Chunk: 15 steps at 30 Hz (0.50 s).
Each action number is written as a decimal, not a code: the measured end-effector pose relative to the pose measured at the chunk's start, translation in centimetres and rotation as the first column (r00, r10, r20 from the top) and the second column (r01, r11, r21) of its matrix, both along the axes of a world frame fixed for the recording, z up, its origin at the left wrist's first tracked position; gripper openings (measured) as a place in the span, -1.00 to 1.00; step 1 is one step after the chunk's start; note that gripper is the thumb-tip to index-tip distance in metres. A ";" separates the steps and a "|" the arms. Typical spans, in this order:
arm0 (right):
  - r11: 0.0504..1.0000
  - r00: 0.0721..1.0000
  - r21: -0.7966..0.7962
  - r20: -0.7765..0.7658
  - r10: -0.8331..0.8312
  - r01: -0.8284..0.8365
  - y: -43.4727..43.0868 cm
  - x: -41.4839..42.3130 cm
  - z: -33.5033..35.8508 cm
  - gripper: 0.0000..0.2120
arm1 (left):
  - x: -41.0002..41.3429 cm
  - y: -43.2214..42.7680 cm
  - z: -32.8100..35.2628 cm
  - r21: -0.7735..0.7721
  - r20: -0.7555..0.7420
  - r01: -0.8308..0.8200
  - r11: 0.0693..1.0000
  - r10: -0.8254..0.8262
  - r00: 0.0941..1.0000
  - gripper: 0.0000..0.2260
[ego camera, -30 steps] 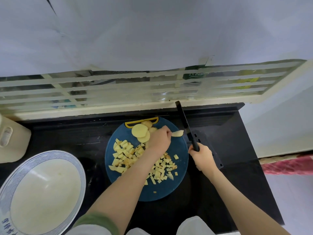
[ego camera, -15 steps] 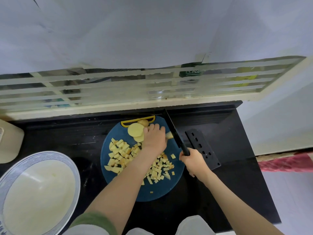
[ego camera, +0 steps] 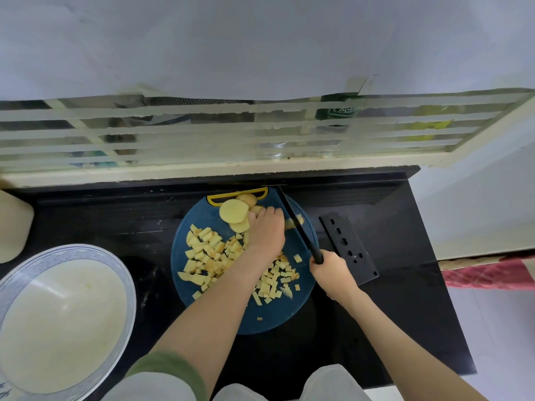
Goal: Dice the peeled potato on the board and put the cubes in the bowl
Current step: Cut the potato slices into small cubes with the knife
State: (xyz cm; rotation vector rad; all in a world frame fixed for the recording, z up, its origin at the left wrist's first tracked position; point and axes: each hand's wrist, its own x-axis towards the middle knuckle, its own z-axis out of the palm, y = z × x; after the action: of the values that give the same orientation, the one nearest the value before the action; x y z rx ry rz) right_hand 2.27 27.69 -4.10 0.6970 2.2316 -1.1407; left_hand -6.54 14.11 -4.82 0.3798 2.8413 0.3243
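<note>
A round blue cutting board [ego camera: 301, 302] lies on the black counter. Several yellow potato cubes [ego camera: 208, 256] are spread over its left and middle. Round potato slices [ego camera: 234, 211] are stacked at its far edge. My left hand [ego camera: 266, 230] presses a potato slice [ego camera: 291, 224] down on the board's far right, its fingers curled on top. My right hand [ego camera: 331, 270] grips the black knife [ego camera: 295, 219], whose blade stands in that slice right beside my left fingers. A large white bowl with a blue rim [ego camera: 95, 256] sits at the left and holds no cubes.
A black perforated knife sheath [ego camera: 348, 247] lies on the counter right of the board. A cream container [ego camera: 14, 224] stands at the far left. A slatted window frame [ego camera: 260, 140] runs behind the counter. The counter ends at the right over a pale floor.
My left hand carried the slice down onto the board and now holds it there. The knife swung left from beside the board and its blade came down into the slice.
</note>
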 end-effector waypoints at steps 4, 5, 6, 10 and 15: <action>0.995 0.996 0.071 0.054 0.065 -0.069 0.2 -0.5 -0.3 -0.85 | 0.6 -0.1 0.5 -0.068 -0.039 0.095 0.993 -0.098 0.994 -0.75; 0.993 0.995 0.091 0.062 0.075 -0.080 0.2 -0.6 -0.3 -0.85 | 0.9 0.0 0.5 -0.091 -0.050 0.119 0.989 -0.124 0.991 -0.73; 0.990 0.994 0.108 0.069 0.083 -0.090 0.1 -0.6 -0.3 -0.86 | 1.1 0.0 0.6 -0.109 -0.056 0.135 0.985 -0.142 0.988 -0.73; 0.989 0.995 0.129 0.075 0.066 -0.076 -0.5 -1.4 -0.2 -0.88 | 1.4 -0.4 1.1 -0.162 -0.052 0.182 0.970 -0.192 0.980 -0.74; 1.000 0.999 0.025 0.032 -0.001 0.001 -0.9 -1.3 0.7 -0.83 | 1.2 -1.0 1.8 -0.191 0.005 0.244 0.951 -0.248 0.969 -0.70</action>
State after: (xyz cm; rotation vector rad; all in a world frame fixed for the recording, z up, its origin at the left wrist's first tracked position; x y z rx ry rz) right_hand 0.93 26.84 -3.44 0.7217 2.2223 -1.0962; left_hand -5.32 13.15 -3.03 0.6901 2.7688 -0.0017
